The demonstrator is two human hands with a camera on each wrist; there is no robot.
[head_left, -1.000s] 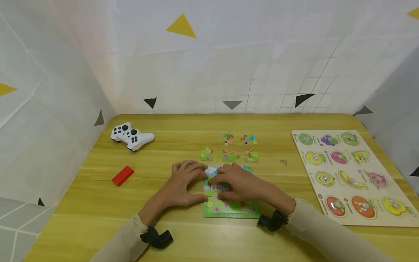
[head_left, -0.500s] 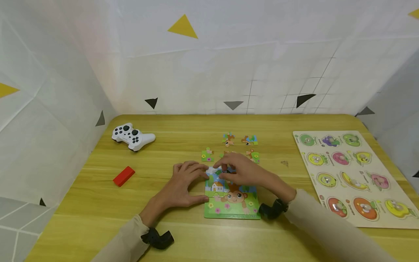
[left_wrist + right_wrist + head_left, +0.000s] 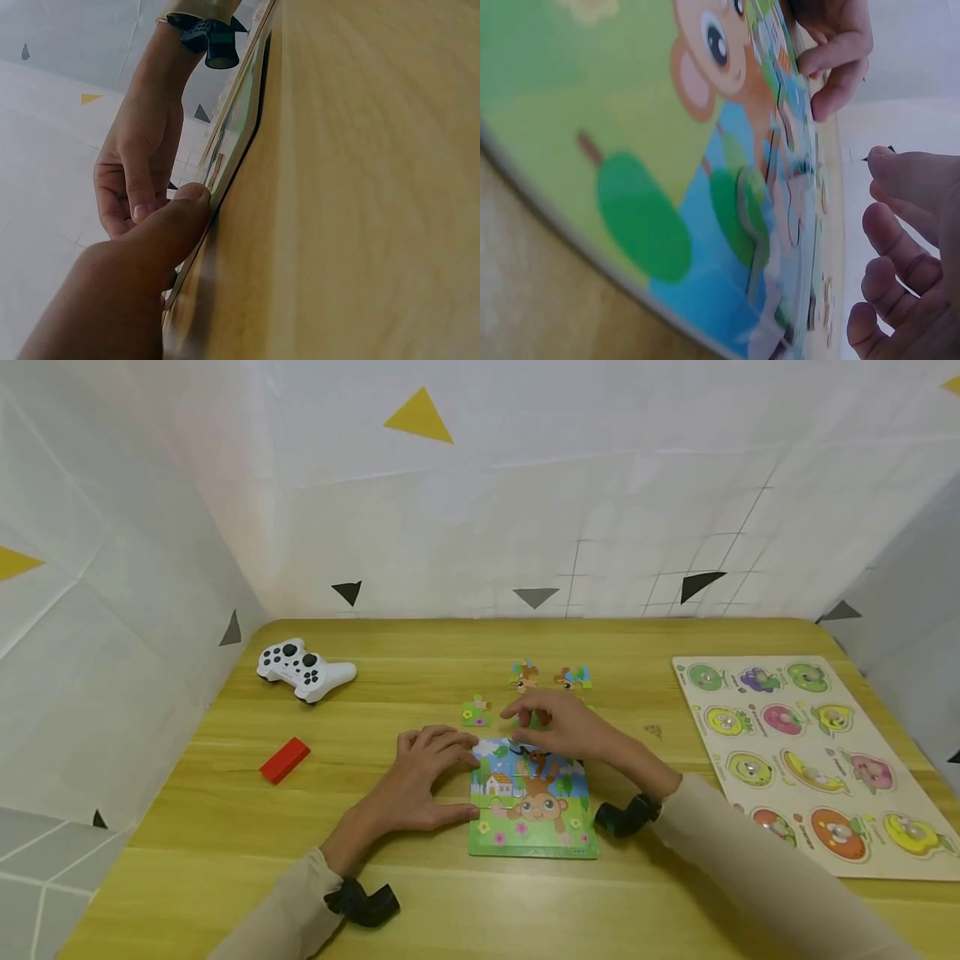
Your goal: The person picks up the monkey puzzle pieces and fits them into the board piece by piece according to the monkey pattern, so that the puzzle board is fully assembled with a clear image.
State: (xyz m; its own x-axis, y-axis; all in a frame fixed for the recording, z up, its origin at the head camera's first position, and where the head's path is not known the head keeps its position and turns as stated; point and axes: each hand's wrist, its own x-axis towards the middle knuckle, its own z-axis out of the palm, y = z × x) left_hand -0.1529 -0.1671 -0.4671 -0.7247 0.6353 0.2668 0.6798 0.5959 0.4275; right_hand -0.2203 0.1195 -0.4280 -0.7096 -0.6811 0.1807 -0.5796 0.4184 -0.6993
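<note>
A puzzle board (image 3: 532, 839) with a monkey and house picture lies on the table; seams of fitted pieces show in its upper left. My left hand (image 3: 416, 785) rests against its left side, fingertips near the upper part and thumb lower down. In the left wrist view, the thumb of that hand (image 3: 127, 274) touches the board's edge (image 3: 241, 131). Above the board's top edge hovers my right hand (image 3: 562, 725), fingers loosely bent; the right wrist view shows no piece in the hand (image 3: 907, 247). It partly covers the loose pieces behind, among them a flowered one (image 3: 475, 714).
Two more loose pieces (image 3: 525, 676) (image 3: 573, 677) lie farther back. A white game controller (image 3: 303, 672) and a red block (image 3: 285, 761) are at the left. On the right is a wooden fruit board (image 3: 806, 764). Fabric walls surround the table's back and sides.
My right hand has moved from the middle of the board up past its top edge, uncovering the house and monkey picture. My left hand has stayed at the board's left side.
</note>
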